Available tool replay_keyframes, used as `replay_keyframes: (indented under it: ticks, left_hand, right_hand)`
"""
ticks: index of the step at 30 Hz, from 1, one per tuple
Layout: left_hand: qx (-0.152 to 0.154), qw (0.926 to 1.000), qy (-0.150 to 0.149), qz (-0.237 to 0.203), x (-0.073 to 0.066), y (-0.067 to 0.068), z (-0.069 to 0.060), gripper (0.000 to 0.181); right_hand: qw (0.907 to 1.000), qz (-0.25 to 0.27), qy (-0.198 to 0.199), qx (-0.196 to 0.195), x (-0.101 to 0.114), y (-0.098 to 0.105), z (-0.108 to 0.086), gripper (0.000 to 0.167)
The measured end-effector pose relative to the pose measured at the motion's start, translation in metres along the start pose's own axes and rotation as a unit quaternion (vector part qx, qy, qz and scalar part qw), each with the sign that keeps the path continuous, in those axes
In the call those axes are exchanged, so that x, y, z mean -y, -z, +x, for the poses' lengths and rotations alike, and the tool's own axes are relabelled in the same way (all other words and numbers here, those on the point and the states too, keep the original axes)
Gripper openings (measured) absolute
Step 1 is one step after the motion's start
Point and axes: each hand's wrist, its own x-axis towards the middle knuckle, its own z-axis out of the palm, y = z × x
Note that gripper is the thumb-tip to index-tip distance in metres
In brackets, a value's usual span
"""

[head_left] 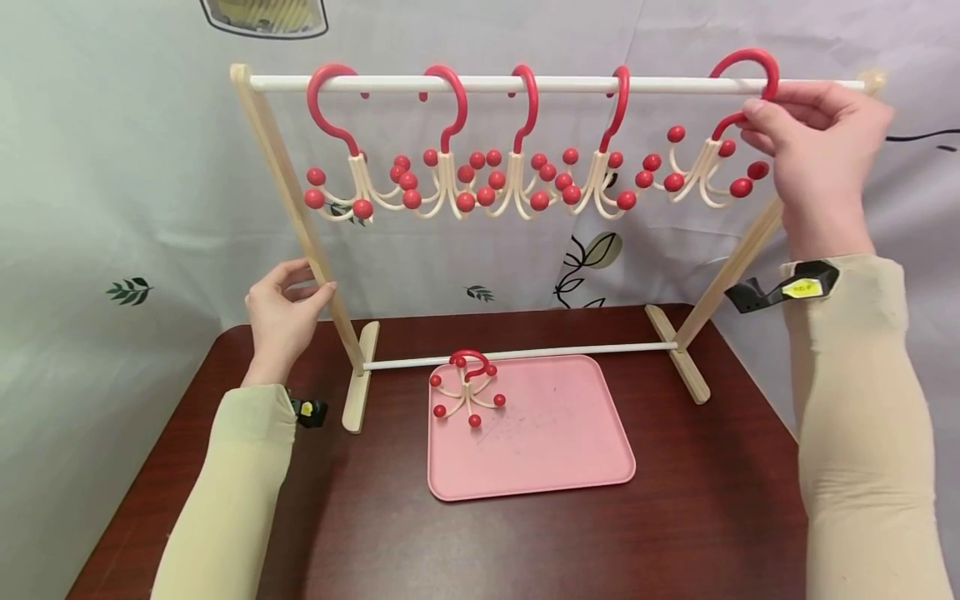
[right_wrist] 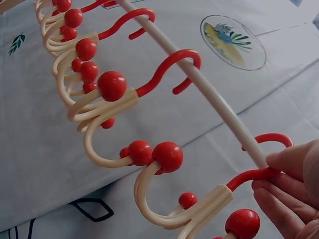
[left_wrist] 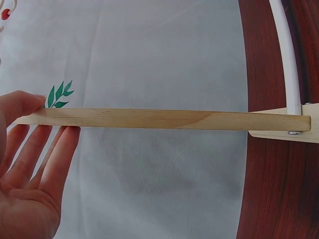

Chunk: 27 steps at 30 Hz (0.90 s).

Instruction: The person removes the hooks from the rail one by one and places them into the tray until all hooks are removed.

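Note:
My right hand (head_left: 825, 158) pinches the red hook (head_left: 759, 57) of a multi-arm hanger (head_left: 702, 171), near the right end of the white rail (head_left: 570, 84). In the right wrist view, this hook (right_wrist: 246, 176) loops over the rail, with thumb and fingers gripping its lower bend. Several similar cream hangers (head_left: 517, 179) with red ball tips hang along the rail to its left. My left hand (head_left: 283, 312) holds the left wooden post (head_left: 281, 179) of the rack, thumb on one side and fingers on the other, as the left wrist view also shows.
A pink tray (head_left: 540, 450) lies on the dark wooden table (head_left: 375, 533), with one more hanger (head_left: 467, 390) at its back left. The rack's wooden feet (head_left: 361, 379) and lower white bar (head_left: 525, 356) stand behind it. A patterned cloth (head_left: 420, 258) hangs at the back.

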Motion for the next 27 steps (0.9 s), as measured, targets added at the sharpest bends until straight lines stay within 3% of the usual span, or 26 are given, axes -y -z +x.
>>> replay_keyframes:
  ticks: [4, 13, 19, 27]
  left_hand:
    - [0.000, 1.0000, 0.000, 0.002, 0.001, -0.001, 0.000, 0.041]
    - [0.003, 1.0000, 0.005, -0.001, 0.000, 0.001, 0.000, 0.041]
    - [0.003, 1.0000, 0.006, -0.001, -0.001, 0.002, 0.000, 0.042]
    - [0.001, 1.0000, 0.003, -0.001, -0.001, 0.001, -0.001, 0.041]
  right_hand:
    - [0.9996, 0.014, 0.021, -0.011, 0.006, 0.005, -0.002, 0.052]
    - [0.9985, 0.026, 0.026, -0.040, 0.015, 0.018, -0.011, 0.048]
    - [0.9992, -0.006, 0.036, -0.016, 0.007, 0.025, -0.024, 0.053]
    - [0.9982, -0.035, 0.027, 0.039, -0.020, 0.034, -0.043, 0.043]
